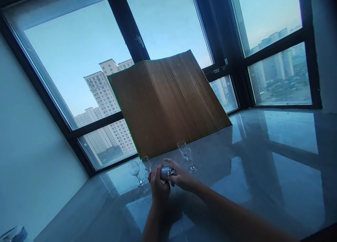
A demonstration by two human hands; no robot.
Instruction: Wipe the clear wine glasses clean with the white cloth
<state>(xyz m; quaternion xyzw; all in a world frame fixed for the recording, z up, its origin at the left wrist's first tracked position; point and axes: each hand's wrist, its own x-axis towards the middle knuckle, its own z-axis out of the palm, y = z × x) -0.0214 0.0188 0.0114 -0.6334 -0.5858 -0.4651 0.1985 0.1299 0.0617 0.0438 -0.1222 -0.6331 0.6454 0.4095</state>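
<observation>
Left hand point(159, 185) encloses a shiny silver-grey cylinder point(164, 173); my right hand point(182, 176) grips its end; I should hold it steady, clear of the transparent stemmed glasses point(134, 168)

A wine glass point(134, 169) and a second wine glass point(145, 162) stand just past my left hand point(158, 186), blocking a low leftward sweep; a farther pair of glasses point(186, 153) crowds the way ahead of my right hand point(181, 176). Behind them the slanted brown board point(172, 105) walls off forward reach. I have room rightward over the glossy surface point(265, 186), and back towards me.
</observation>
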